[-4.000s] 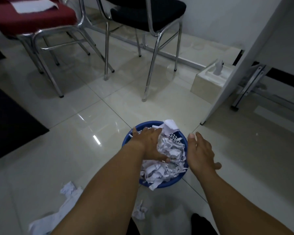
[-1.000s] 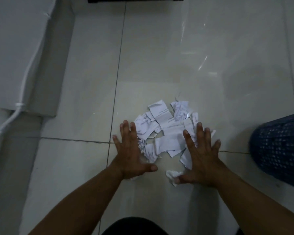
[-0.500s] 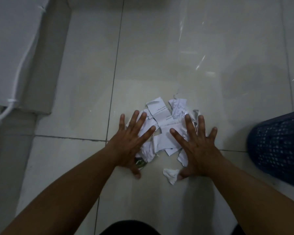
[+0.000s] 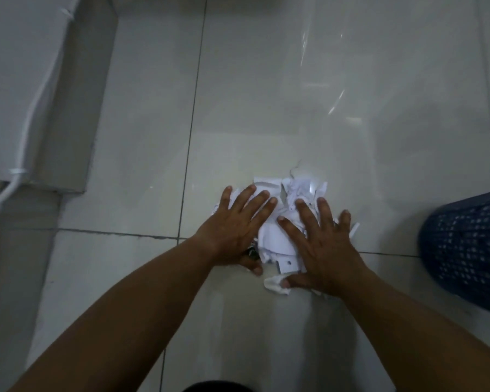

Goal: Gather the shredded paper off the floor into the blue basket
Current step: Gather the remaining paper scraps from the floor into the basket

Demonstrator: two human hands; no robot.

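A small heap of white shredded paper (image 4: 277, 236) lies on the pale tiled floor. My left hand (image 4: 235, 233) presses flat on its left side, fingers spread. My right hand (image 4: 320, 241) lies flat on its right side, fingers apart, the thumb touching a crumpled scrap (image 4: 275, 287) at the near edge. Both hands squeeze the heap between them and hide much of it. The blue basket (image 4: 467, 250), with perforated walls, stands at the right edge, partly cut off.
A white wall block or panel (image 4: 20, 80) with a white cable (image 4: 31, 114) running down it fills the upper left. Glossy floor tiles (image 4: 294, 94) stretch beyond the heap. A dark shape (image 4: 218, 387), part of my body, shows at the bottom edge.
Both hands have slid inward across the floor, pushing the scattered scraps into a tighter heap. Four seconds ago the hands were at the filled basket near chairs.
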